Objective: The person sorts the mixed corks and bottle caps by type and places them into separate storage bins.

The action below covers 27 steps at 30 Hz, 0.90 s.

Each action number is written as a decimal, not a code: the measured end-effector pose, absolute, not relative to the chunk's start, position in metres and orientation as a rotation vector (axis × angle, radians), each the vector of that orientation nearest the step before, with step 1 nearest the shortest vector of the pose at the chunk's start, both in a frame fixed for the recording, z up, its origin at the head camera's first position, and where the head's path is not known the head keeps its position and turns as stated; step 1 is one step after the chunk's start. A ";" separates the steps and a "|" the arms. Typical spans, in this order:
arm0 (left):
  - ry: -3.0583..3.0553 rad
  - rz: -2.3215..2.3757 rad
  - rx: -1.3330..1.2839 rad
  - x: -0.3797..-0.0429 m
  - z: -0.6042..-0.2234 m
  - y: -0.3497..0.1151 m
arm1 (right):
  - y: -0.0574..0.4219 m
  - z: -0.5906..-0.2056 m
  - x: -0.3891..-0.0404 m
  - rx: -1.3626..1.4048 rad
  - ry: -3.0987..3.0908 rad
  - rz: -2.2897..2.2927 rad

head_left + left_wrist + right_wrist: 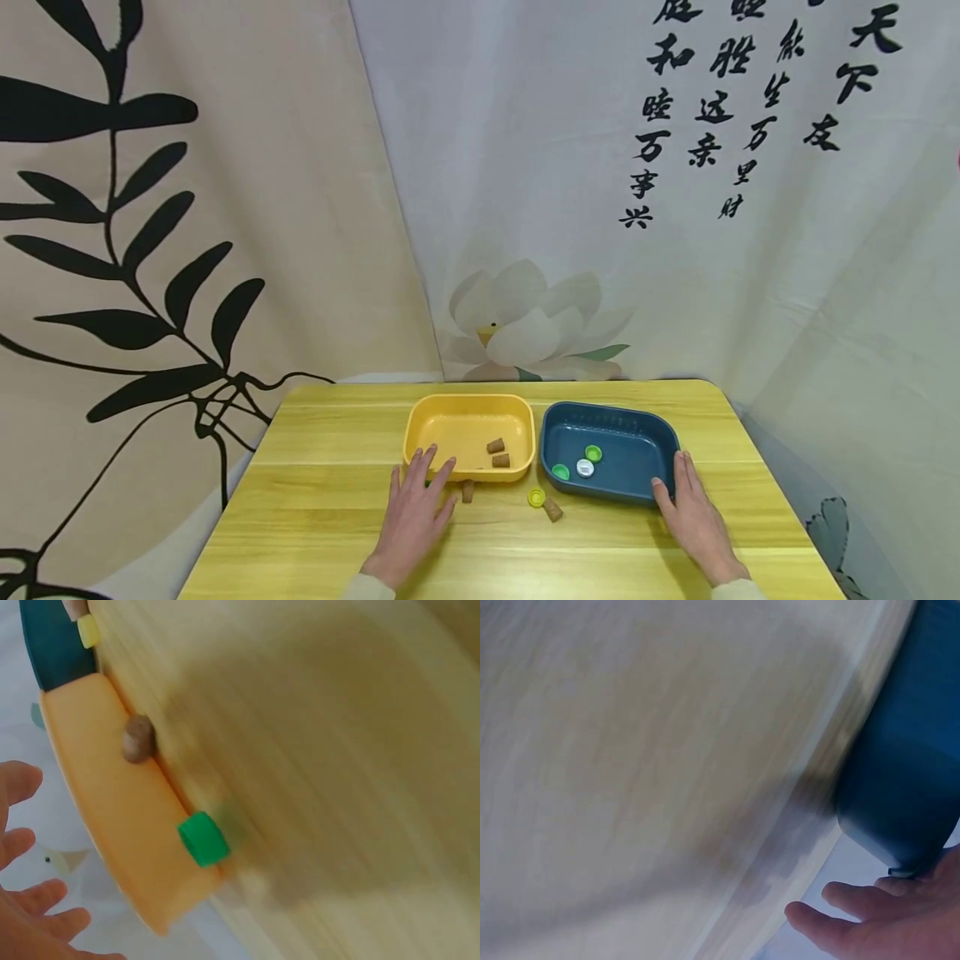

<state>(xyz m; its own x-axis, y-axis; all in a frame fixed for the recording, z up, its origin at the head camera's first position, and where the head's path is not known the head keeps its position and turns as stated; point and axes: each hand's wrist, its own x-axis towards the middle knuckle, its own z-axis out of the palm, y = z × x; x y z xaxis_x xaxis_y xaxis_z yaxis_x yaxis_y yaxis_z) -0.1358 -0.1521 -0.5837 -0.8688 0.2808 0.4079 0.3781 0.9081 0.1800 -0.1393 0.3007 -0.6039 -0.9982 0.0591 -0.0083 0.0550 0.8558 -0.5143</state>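
Observation:
My left hand [412,521] is held with fingers spread over the near left corner of a yellow tray [468,403]. In the left wrist view a green bottle cap [203,839] and a cork [139,739] sit along that tray's near side. Two more corks, one of them a small cork [501,460], lie inside the tray. At the right end of a dark blue tray [611,414], my right hand [699,525] has its straight fingers along the rim and its thumb by the near side. Inside are two green caps [593,453] and a white cap [585,467].
A yellow cap [536,497] and a cork [552,509] lie on the wooden table [315,500] in front of the gap between the trays. Behind the table hangs a printed curtain [525,208].

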 end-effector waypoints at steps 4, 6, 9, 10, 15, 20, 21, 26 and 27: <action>-2.707 -0.367 -0.444 -0.131 -0.589 -0.165 | 0.301 -0.603 -0.139 -0.098 -3.030 0.839; -2.720 -0.369 -0.423 -0.129 -0.590 -0.170 | 0.301 -0.603 -0.139 -0.098 -3.031 0.840; -2.734 -0.373 -0.395 -0.126 -0.593 -0.176 | 0.301 -0.603 -0.140 -0.094 -3.028 0.840; -2.735 -0.373 -0.387 -0.126 -0.593 -0.178 | 0.301 -0.603 -0.140 -0.091 -3.025 0.842; -2.727 -0.374 -0.364 -0.123 -0.595 -0.185 | 0.301 -0.603 -0.139 -0.082 -3.019 0.847; -2.718 -0.377 -0.335 -0.120 -0.597 -0.190 | 0.301 -0.603 -0.139 -0.087 -3.018 0.843; -2.720 -0.381 -0.330 -0.119 -0.598 -0.190 | 0.301 -0.603 -0.139 -0.088 -3.020 0.841; -2.756 -0.388 -0.302 -0.115 -0.602 -0.193 | 0.301 -0.604 -0.140 -0.090 -3.021 0.840; -2.767 -0.382 -0.296 -0.115 -0.603 -0.193 | 0.301 -0.604 -0.140 -0.091 -3.020 0.838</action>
<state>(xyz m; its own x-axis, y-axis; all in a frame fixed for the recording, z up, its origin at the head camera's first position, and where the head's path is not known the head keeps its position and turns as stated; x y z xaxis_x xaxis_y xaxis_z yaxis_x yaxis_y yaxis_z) -0.1147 -0.1934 -0.6025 -0.9236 0.1577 0.3495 0.2466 0.9423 0.2264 -0.1398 0.3015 -0.6038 -0.9983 0.0575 -0.0094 0.0541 0.8554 -0.5152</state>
